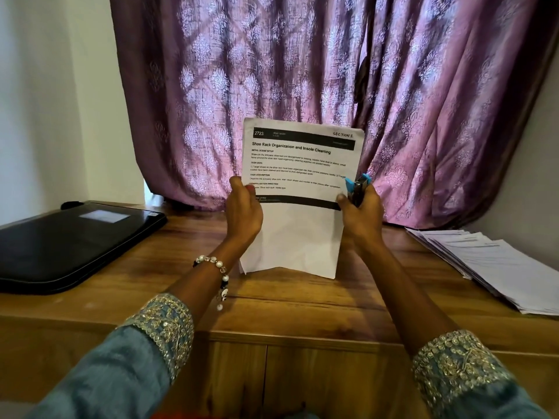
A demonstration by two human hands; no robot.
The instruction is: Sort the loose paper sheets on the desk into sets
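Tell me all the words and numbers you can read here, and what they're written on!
"2723": black header bar of the printed sheet held up in both hands.
"SECTION 1": handwritten at that sheet's top right corner.
"Shoe Rack Organization and Insole Cleaning": the sheet's bold title.
"TASK GOAL", "TASK DESCRIPTION": small headings; the paragraphs under them are too small to read surely.
Stack of papers on the desk: print too blurred.
Black laptop's sticker: unreadable.

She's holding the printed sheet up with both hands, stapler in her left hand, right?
Not quite: the head view shows the blue stapler in her right hand, not her left. Both hands do hold the printed sheet up; the left hand grips its left edge.
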